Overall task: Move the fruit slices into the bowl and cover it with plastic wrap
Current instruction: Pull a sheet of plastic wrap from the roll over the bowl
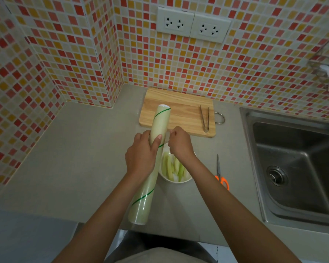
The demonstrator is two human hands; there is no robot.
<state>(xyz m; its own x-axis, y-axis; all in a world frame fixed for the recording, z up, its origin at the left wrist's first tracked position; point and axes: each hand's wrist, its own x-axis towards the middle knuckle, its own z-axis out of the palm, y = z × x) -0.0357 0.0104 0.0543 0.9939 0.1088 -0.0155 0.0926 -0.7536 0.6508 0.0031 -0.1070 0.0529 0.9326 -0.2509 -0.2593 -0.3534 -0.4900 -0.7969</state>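
A long roll of plastic wrap [153,164] with a green spiral stripe is held above the counter, pointing away from me. My left hand [141,155] grips the roll around its middle. My right hand [179,142] pinches at the edge of the film beside the roll's right side, fingers curled. Below and partly hidden by both hands sits a white bowl [179,180] holding several pale green fruit slices [172,168].
A wooden cutting board [179,109] lies behind the bowl with metal tongs [204,118] on its right side. Orange-handled scissors [221,174] lie right of the bowl. A steel sink [296,164] fills the right. Tiled walls with sockets [193,24] stand behind.
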